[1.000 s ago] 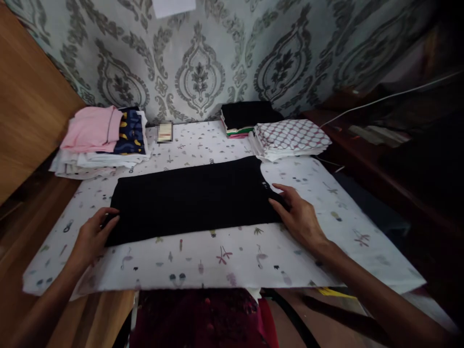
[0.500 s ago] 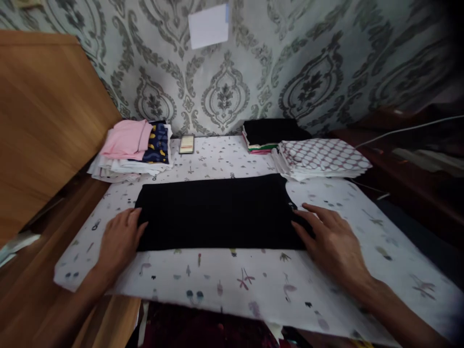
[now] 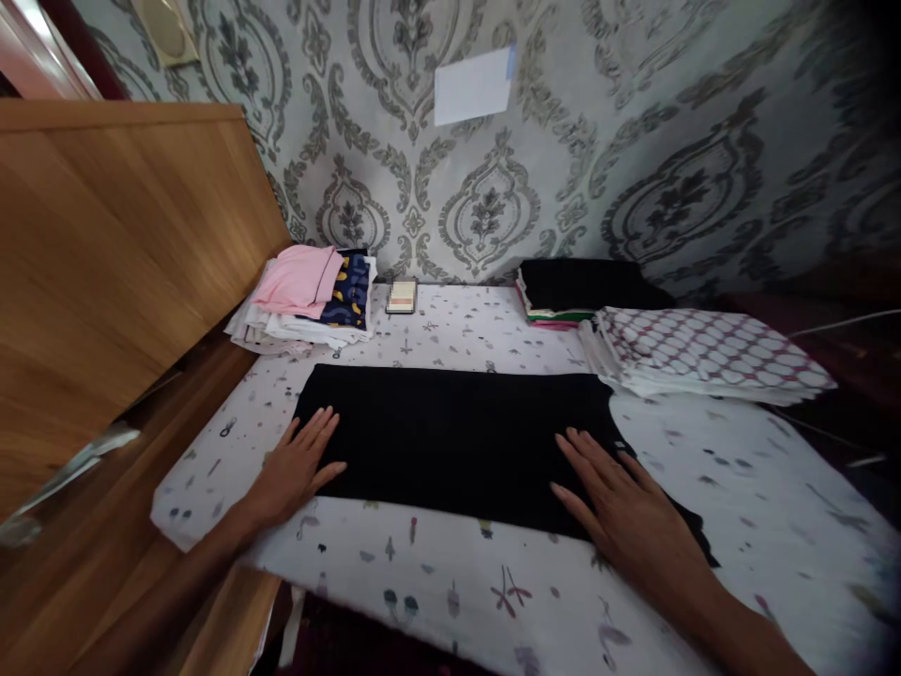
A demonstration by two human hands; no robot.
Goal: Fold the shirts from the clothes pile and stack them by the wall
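A black folded garment [image 3: 450, 441] lies flat as a long strip across the table, its right end tapering toward me past my wrist. My left hand [image 3: 299, 465] rests with spread fingers on its left end. On the right part of the cloth, my right hand [image 3: 619, 493] lies flat, fingers stretched out and pointing up and left. A small pale label shows at the garment's right edge, beside my right fingers. Neither hand grips anything.
The table has a white printed cover [image 3: 422, 554]. Behind left stands a stack of folded clothes [image 3: 296, 286], with a small card-like box [image 3: 402, 297] beside it. Behind right are a black-topped stack [image 3: 584, 284] and a patterned folded cloth [image 3: 704, 347]. A wooden panel [image 3: 127, 235] borders the left.
Both hands have moved from the garment's ends onto its top and flattened out. At the right, a tapering part of the garment now shows beyond my hand. The camera view has shifted left.
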